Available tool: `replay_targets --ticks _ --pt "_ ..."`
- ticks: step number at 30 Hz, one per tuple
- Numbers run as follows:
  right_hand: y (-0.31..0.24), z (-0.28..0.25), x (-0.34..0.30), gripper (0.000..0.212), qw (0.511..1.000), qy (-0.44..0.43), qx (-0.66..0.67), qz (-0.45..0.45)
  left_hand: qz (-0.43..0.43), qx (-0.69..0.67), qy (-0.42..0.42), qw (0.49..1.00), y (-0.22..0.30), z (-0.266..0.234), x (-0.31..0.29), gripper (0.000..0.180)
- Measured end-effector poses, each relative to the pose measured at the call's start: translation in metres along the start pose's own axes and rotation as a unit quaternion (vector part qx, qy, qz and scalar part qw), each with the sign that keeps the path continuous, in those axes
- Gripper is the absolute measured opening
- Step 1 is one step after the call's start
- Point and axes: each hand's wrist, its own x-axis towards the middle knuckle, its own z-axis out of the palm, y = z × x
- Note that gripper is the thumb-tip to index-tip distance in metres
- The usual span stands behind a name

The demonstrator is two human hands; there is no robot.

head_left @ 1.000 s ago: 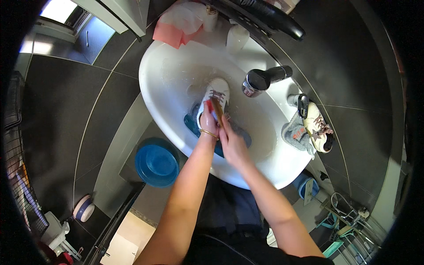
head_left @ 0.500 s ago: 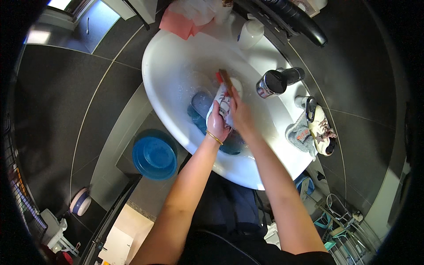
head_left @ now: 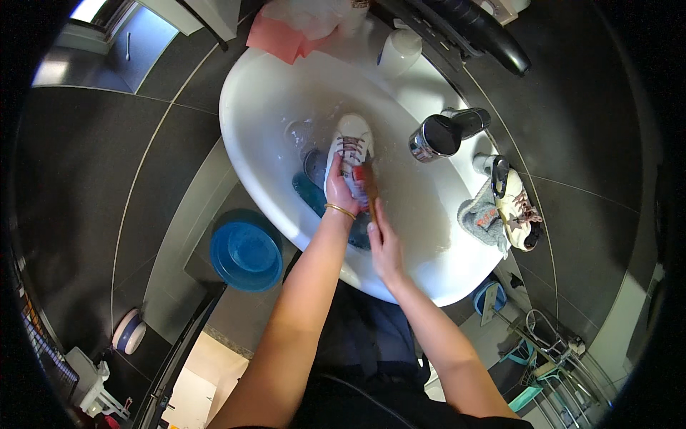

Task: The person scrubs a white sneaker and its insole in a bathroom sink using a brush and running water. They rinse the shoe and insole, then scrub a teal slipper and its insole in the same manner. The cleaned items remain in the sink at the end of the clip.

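Note:
Inside the white sink (head_left: pixel 250 93), my left hand (head_left: pixel 339 187) grips a white sneaker (head_left: pixel 354 129) with brownish laces, its toe pointing away from me. My right hand (head_left: pixel 386 247) is closed round the wooden handle of a scrubbing brush (head_left: pixel 370 187). The brush's reddish head is against the right side of the shoe, close to my left fingers. Beneath the shoe, a blue-grey object (head_left: pixel 312 168) and a dark teal one (head_left: pixel 307 193) lie in soapy water, partly hidden by my left hand and the sneaker.
A chrome faucet (head_left: pixel 436 136) juts over the sink's right side. On the right ledge lie a second sneaker (head_left: pixel 516 207) and a grey cloth (head_left: pixel 483 220). A white bottle (head_left: pixel 401 51) and a pink cloth (head_left: pixel 281 37) are at the back. Lower left is a blue basin (head_left: pixel 246 255).
The sneaker has turned so its laced top shows toward me. My right hand has brought the brush nearer, from the toe to the shoe's right side.

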Motion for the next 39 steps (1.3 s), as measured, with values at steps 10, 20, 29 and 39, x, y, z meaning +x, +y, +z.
replay_targets --ticks 10,20,29,39 --pt "-0.048 -0.021 0.012 0.045 0.992 -0.06 -0.112 -0.01 -0.01 -0.005 -0.065 0.998 -0.006 0.001 -0.017 0.046" --pt "-0.035 -0.008 0.008 0.048 0.992 -0.077 -0.093 0.039 0.038 0.029 0.081 0.996 -0.014 0.006 -0.024 0.04" --pt "0.039 0.008 0.115 0.046 0.994 -0.027 0.108 0.017 -0.002 0.004 -0.081 0.997 -0.013 0.026 -0.053 0.041" --pt "-0.007 -0.032 0.088 0.071 0.963 -0.078 0.239 0.096 0.042 0.351 0.006 0.936 -0.028 0.006 -0.062 0.057"
